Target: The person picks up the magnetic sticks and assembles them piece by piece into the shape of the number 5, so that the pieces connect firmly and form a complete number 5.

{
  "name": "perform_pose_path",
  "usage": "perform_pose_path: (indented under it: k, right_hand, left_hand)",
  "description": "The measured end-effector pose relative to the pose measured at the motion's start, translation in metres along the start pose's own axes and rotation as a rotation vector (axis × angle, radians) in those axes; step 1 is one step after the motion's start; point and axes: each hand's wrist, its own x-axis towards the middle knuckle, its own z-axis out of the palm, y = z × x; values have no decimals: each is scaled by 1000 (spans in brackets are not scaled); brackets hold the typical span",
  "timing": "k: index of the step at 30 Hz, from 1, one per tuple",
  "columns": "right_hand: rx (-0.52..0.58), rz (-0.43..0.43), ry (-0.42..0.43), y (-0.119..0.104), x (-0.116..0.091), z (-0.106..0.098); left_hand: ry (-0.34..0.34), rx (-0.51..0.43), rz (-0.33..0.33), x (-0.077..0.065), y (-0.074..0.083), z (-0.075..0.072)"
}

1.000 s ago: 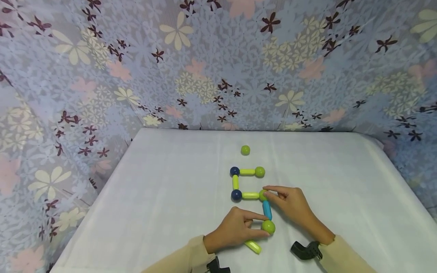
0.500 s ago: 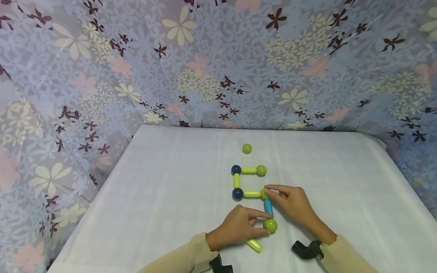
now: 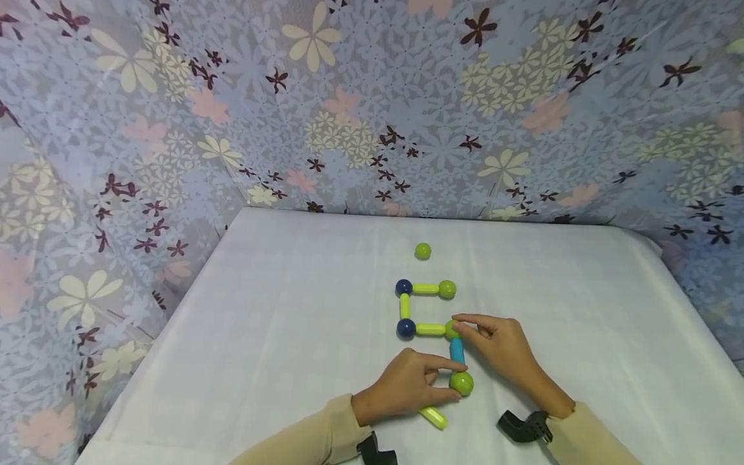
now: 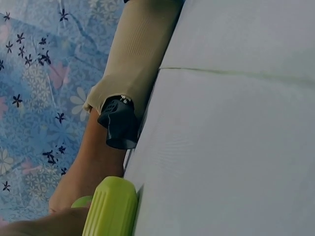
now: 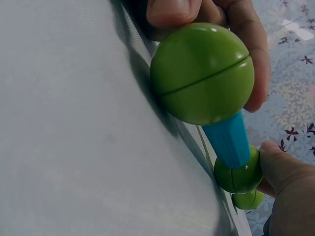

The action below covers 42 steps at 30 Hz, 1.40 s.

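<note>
In the head view my left hand (image 3: 407, 384) pinches the near green ball (image 3: 462, 383) between thumb and index finger. My right hand (image 3: 494, 342) pinches another green ball (image 3: 452, 329) farther back. A blue rod (image 3: 457, 352) spans the gap between these two balls, meeting both in the right wrist view. From the farther held ball, a lime rod (image 3: 431, 329) runs left to a dark blue ball (image 3: 406, 328). A second lime rod (image 3: 405, 307) leads back to another dark blue ball (image 3: 403, 287), and a third rod (image 3: 426, 289) ends at a green ball (image 3: 447, 289).
A loose green ball (image 3: 423, 251) lies toward the back of the white-covered table (image 3: 290, 290). One lime rod (image 3: 434, 417) lies beneath my left hand, partly hidden by it. Flowered cloth (image 3: 349, 116) stands behind the table.
The whole scene has drifted slightly up and right in the head view. Both hands keep their hold on the same balls, with little movement otherwise.
</note>
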Motion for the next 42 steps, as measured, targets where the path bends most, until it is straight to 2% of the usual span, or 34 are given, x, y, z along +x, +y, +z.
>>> perform_pose_path:
  k: [4,6,11,17,21,23,29,32,37,42]
  right_hand:
    - [4,-7,2,1,0,1]
    - [4,-8,2,1,-1,2]
    - [4,-2,9,2,-7,0]
    - [82,33,-6,3,-23,-7]
    - [134,47,-52,-1,-37,-15]
    - [161,51,-92,-5,-45,-20]
    - [254,41,-211,-15,-63,-30]
    - [293,27,-246,-18,-65,-29]
    - [286,19,-248,-20,-63,-25]
    - [278,25,-251,-20,-64,-23]
  left_hand:
    - [19,-55,6,-3,-4,0]
    - [20,-116,-4,-5,-8,0]
    - [21,-238,-61,-15,-14,-11]
    - [68,-246,-134,-35,-22,-25]
    - [44,-252,-188,-49,-22,-31]
    - [24,-250,-183,-53,-21,-34]
    - [-21,-153,-90,-54,-18,-38]
    - [-50,-62,-55,-53,-17,-39]
    - [-92,101,14,-52,-15,-39]
    - [-90,124,32,-53,-16,-36]
